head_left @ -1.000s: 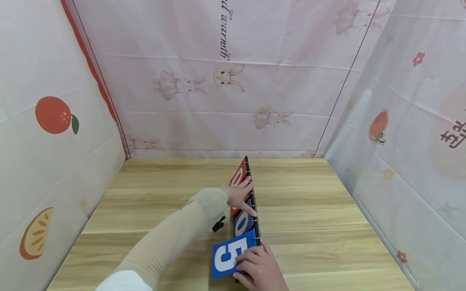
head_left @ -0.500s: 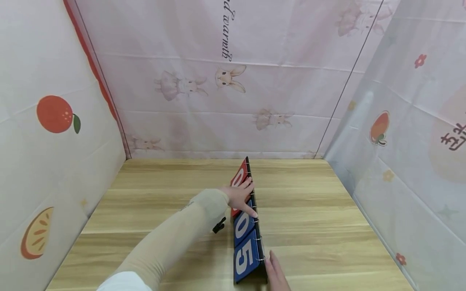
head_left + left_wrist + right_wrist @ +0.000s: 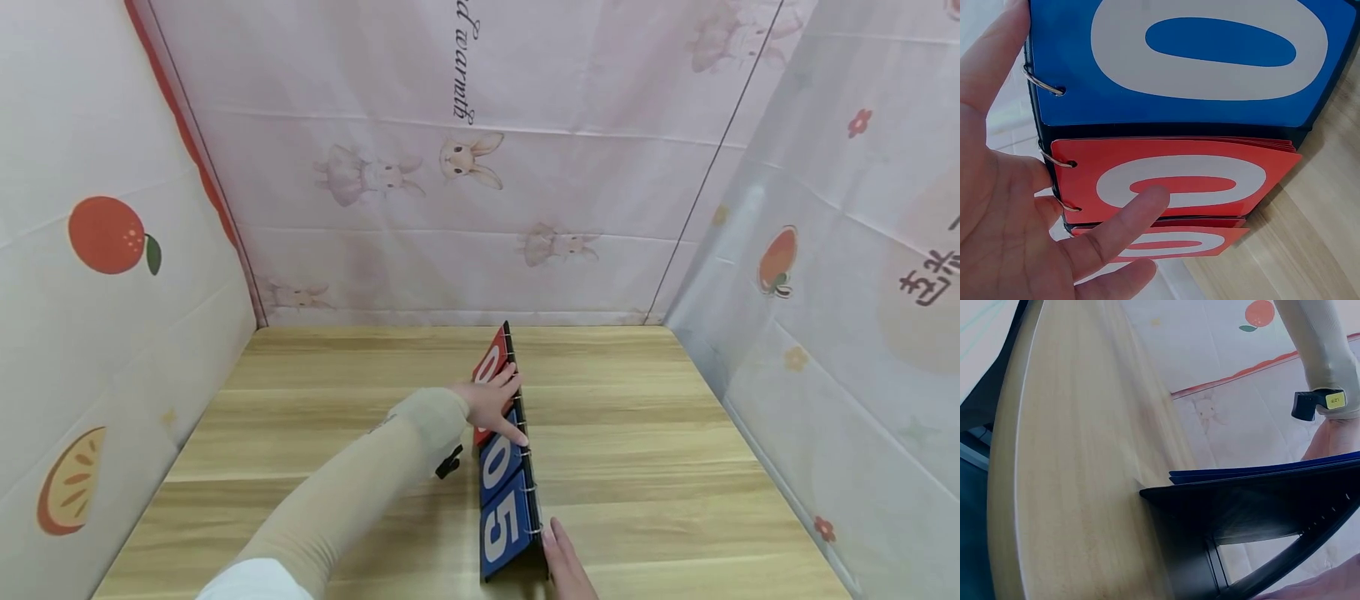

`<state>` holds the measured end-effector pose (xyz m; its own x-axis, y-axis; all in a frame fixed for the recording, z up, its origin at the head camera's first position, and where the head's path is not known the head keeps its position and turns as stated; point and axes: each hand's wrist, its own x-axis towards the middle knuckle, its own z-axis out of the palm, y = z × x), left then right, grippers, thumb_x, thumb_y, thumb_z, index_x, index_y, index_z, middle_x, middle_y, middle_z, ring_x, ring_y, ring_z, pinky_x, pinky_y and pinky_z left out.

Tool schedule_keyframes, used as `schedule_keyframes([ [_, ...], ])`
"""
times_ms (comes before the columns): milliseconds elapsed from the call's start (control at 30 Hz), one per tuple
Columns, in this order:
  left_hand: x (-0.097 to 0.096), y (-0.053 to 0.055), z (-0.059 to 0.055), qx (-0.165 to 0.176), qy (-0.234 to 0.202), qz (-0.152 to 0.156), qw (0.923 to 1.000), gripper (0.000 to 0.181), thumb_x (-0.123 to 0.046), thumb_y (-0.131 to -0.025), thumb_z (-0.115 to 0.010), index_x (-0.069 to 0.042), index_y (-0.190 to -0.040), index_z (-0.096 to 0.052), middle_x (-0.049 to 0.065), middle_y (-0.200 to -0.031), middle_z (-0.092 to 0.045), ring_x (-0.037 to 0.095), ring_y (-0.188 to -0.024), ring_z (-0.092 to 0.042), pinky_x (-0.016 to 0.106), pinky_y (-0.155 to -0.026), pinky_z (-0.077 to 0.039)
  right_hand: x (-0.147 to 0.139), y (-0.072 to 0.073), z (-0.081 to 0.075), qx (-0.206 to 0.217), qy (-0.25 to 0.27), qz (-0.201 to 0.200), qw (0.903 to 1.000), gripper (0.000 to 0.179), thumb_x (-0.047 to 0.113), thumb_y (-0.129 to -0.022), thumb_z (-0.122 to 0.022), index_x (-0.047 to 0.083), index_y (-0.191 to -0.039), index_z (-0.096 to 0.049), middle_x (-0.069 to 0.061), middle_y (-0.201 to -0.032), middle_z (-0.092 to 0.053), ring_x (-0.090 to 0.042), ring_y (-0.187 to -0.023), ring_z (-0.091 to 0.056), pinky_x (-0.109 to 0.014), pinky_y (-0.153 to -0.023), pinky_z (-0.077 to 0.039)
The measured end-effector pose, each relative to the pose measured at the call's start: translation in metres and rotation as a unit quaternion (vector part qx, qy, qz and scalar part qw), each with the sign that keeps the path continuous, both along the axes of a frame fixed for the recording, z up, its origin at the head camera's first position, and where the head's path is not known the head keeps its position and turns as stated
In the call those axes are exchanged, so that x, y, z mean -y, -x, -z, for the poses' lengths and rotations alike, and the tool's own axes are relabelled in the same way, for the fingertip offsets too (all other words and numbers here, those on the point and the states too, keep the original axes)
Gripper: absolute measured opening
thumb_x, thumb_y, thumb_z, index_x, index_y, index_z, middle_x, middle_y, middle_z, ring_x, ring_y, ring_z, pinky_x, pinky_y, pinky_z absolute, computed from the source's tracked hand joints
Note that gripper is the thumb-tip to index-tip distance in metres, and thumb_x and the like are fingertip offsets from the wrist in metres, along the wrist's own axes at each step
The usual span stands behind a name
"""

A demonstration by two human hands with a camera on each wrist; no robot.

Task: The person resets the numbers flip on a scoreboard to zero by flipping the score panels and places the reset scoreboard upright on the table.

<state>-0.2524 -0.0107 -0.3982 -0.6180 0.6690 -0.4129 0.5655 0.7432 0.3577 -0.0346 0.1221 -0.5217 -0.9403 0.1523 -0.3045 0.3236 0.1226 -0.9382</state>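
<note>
A flip scoreboard [image 3: 504, 525] stands tent-like on the table, with number cards hung from metal rings along its black top edge. A blue card [image 3: 501, 529] at the near end shows 5. Beyond it are a blue 0 card [image 3: 1210, 56] and two red 0 cards [image 3: 1179, 184]. My left hand [image 3: 491, 404] rests spread over the top edge near the middle. In the left wrist view two fingers lie before the red cards, and others pass behind the edge. My right hand [image 3: 567, 562] lies straight-fingered beside the near end; whether it touches the frame is unclear.
The wood-grain table [image 3: 660, 467] extends on both sides of the scoreboard. Printed cloth walls enclose it at the back [image 3: 420, 275], left [image 3: 135, 350] and right [image 3: 825, 317]. A black wrist strap clip [image 3: 1310, 405] juts from my left sleeve.
A second ago my right fingers held the blue 5 card lifted from the frame. The card now lies flat, and that hand has shifted right to the near end. My left hand stays put.
</note>
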Motion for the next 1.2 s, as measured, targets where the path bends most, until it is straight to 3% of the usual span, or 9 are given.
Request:
schedule_keyframes([
  [200,0.0,-0.0008,-0.0006,0.004,-0.005,0.0,1.0,0.107,-0.069,-0.074,-0.058,-0.024,-0.151,0.002,0.0,-0.156,0.012,0.025,-0.138,-0.021,0.044,-0.105,-0.029,-0.0007,0.0004,-0.0039,-0.002,-0.008,-0.003,1.0,0.076,0.047,-0.098,-0.034,-0.013,-0.141,-0.017,-0.041,-0.14,-0.017,-0.058,-0.126,-0.018,-0.065,-0.097,-0.023],
  [567,-0.0008,-0.0018,-0.0001,0.013,-0.006,-0.009,0.9999,0.107,-0.068,-0.074,-0.059,-0.025,-0.151,0.001,-0.002,-0.156,0.013,0.025,-0.136,-0.027,0.043,-0.101,-0.035,-0.0039,0.0018,-0.0028,0.009,0.029,-0.009,0.9995,0.077,0.044,-0.098,-0.036,-0.014,-0.141,-0.011,-0.042,-0.138,-0.017,-0.057,-0.126,-0.02,-0.064,-0.098,-0.023],
  [700,0.0002,-0.0014,0.0003,0.011,-0.006,-0.011,0.9999,0.108,-0.069,-0.073,-0.059,-0.025,-0.151,0.001,-0.002,-0.156,0.012,0.025,-0.138,-0.022,0.044,-0.103,-0.032,-0.0035,0.0016,-0.0027,0.004,0.03,-0.01,0.9995,0.076,0.043,-0.098,-0.038,-0.014,-0.141,-0.011,-0.044,-0.137,-0.017,-0.058,-0.124,-0.022,-0.064,-0.097,-0.025],
  [833,0.0011,-0.0022,0.0026,0.005,-0.003,-0.009,0.9999,0.108,-0.07,-0.073,-0.059,-0.024,-0.151,0.0,-0.001,-0.156,0.011,0.024,-0.14,-0.016,0.047,-0.106,-0.026,-0.0038,0.0004,-0.0016,-0.011,0.027,-0.015,0.9995,0.076,0.041,-0.098,-0.039,-0.016,-0.14,-0.011,-0.046,-0.134,-0.023,-0.057,-0.122,-0.029,-0.061,-0.097,-0.028],
  [1067,0.0016,-0.0037,0.0029,-0.004,-0.008,-0.007,0.9999,0.106,-0.068,-0.074,-0.06,-0.022,-0.152,-0.003,0.0,-0.156,0.01,0.025,-0.137,-0.025,0.042,-0.098,-0.037,-0.0057,0.0033,-0.0022,-0.038,0.024,-0.014,0.9989,0.073,0.034,-0.099,-0.04,-0.02,-0.138,-0.011,-0.045,-0.131,-0.031,-0.049,-0.121,-0.036,-0.055,-0.098,-0.031],
  [1200,-0.0005,-0.0015,0.0011,-0.003,-0.009,-0.005,0.9999,0.106,-0.067,-0.075,-0.06,-0.021,-0.152,-0.002,0.0,-0.156,0.011,0.025,-0.138,-0.021,0.044,-0.102,-0.034,-0.0069,0.005,-0.003,-0.048,0.025,-0.008,0.9985,0.071,0.031,-0.099,-0.041,-0.02,-0.138,-0.011,-0.045,-0.129,-0.034,-0.048,-0.119,-0.04,-0.054,-0.097,-0.033],
])
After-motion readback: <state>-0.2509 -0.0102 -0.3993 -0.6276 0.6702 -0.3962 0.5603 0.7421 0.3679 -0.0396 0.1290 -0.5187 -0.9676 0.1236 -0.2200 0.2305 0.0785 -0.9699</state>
